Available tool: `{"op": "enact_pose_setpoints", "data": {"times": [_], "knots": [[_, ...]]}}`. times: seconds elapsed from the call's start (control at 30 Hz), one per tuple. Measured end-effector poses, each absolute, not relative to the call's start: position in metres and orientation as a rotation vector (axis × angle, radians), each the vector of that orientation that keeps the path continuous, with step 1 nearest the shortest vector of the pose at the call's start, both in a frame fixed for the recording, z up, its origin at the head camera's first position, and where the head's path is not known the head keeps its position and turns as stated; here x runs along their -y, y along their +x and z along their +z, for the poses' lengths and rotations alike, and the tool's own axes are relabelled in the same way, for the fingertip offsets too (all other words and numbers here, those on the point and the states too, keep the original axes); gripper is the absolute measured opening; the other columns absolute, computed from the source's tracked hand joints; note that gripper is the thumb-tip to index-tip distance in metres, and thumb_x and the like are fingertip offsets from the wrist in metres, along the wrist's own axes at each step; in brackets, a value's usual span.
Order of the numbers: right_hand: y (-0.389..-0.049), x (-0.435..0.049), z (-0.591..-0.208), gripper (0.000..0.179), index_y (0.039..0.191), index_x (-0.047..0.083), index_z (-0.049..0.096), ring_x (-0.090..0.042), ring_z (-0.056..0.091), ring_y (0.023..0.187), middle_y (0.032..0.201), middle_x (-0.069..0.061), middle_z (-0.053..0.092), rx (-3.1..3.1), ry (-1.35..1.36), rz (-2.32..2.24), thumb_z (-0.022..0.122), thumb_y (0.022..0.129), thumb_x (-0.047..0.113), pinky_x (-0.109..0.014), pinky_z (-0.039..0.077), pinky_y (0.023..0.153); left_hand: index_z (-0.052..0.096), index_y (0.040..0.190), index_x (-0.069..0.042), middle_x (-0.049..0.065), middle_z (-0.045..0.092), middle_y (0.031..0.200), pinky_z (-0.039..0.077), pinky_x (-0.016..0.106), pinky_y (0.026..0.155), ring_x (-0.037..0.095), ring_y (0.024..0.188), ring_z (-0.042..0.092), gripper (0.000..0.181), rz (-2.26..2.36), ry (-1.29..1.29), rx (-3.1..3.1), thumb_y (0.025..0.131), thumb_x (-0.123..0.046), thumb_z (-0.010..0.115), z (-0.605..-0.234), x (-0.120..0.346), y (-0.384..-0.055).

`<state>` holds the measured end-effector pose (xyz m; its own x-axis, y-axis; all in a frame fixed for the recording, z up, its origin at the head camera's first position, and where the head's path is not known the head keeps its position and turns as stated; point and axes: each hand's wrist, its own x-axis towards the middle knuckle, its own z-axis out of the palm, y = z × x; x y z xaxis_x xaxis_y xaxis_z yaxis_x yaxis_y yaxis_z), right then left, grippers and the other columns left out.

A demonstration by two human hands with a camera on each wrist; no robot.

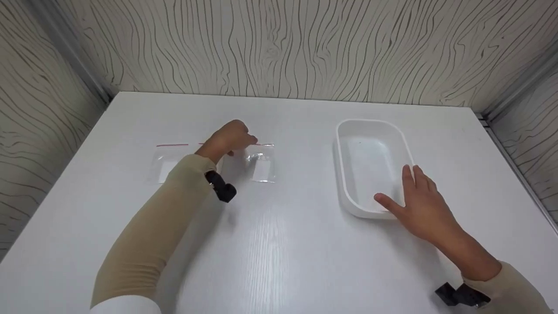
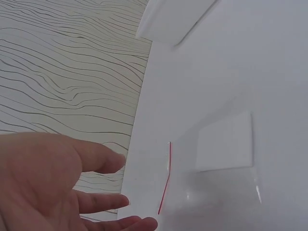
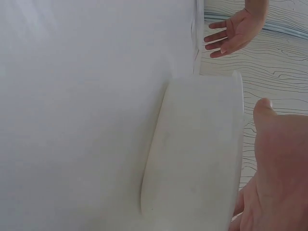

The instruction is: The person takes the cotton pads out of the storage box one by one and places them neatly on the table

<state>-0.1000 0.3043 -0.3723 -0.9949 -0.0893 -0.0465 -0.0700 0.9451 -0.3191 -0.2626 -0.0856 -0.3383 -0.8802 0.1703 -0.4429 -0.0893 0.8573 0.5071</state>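
My left hand [image 1: 229,138] reaches over the table beside a clear zip bag [image 1: 263,168] with a white square piece inside. In the left wrist view the fingers are spread and hold nothing, with fingertips near the red seal strip [image 2: 168,180] of the bag. Another clear bag [image 1: 161,165] lies farther left, partly covered by the sleeve. A third bag, between these two, is mostly hidden under the left wrist. My right hand [image 1: 420,209] is at the near right corner of a white plastic tray [image 1: 344,174], fingers straight along its rim and thumb over the corner.
The white table [image 1: 283,257] carries the bags on the left and the tray on the right. A wood-grain patterned panel [image 1: 279,48] rises along the back edge, with similar panels at both sides.
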Motion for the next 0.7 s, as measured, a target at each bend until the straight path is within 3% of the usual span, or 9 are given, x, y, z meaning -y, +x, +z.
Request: {"op": "enact_pose_setpoints", "data": {"times": [0.27,0.47,0.53,0.63,0.7], "knots": [[-0.111,-0.301,-0.346,0.104,0.150,-0.021,0.021,-0.063,0.025,0.136,0.148,-0.047,0.029,-3.027,-0.149,-0.463,0.052,0.099,0.063,-0.073,0.027,0.108,0.043,0.149,0.005,0.019,0.049,0.148,0.057,0.039,0.091,0.030,0.118,0.056,0.056,0.704,0.091,-2.579,0.104,-0.026,0.054,-0.318,0.075,-0.265],[-0.137,-0.301,-0.304,0.102,0.153,-0.016,0.020,-0.061,0.023,0.140,0.152,-0.044,0.026,-3.001,-0.186,-0.410,0.049,0.099,0.066,-0.073,0.023,0.111,0.043,0.149,0.007,0.021,0.045,0.153,0.044,0.046,0.112,0.035,0.137,0.047,0.056,0.641,0.216,-2.681,0.104,-0.025,0.052,-0.302,0.067,-0.275],[-0.149,-0.305,-0.290,0.103,0.155,-0.015,0.017,-0.060,0.019,0.142,0.154,-0.044,0.022,-2.982,-0.181,-0.403,0.047,0.099,0.067,-0.074,0.021,0.112,0.047,0.147,0.006,0.020,0.049,0.151,0.044,0.045,0.111,0.033,0.133,0.050,0.053,0.615,0.239,-2.731,0.104,-0.024,0.051,-0.294,0.062,-0.280],[-0.169,-0.315,-0.271,0.103,0.156,-0.014,0.012,-0.061,0.015,0.143,0.154,-0.045,0.018,-2.981,-0.178,-0.419,0.045,0.100,0.066,-0.074,0.017,0.113,0.054,0.141,0.003,0.018,0.058,0.140,0.051,0.043,0.100,0.029,0.114,0.058,0.045,0.606,0.240,-2.806,0.104,-0.022,0.052,-0.279,0.053,-0.286],[-0.183,-0.321,-0.261,0.101,0.156,-0.014,0.012,-0.061,0.013,0.143,0.154,-0.046,0.017,-3.026,-0.188,-0.425,0.045,0.101,0.064,-0.074,0.016,0.114,0.058,0.137,0.001,0.016,0.061,0.135,0.050,0.045,0.100,0.028,0.110,0.058,0.041,0.554,0.234,-2.883,0.103,-0.021,0.053,-0.270,0.047,-0.290]]}}
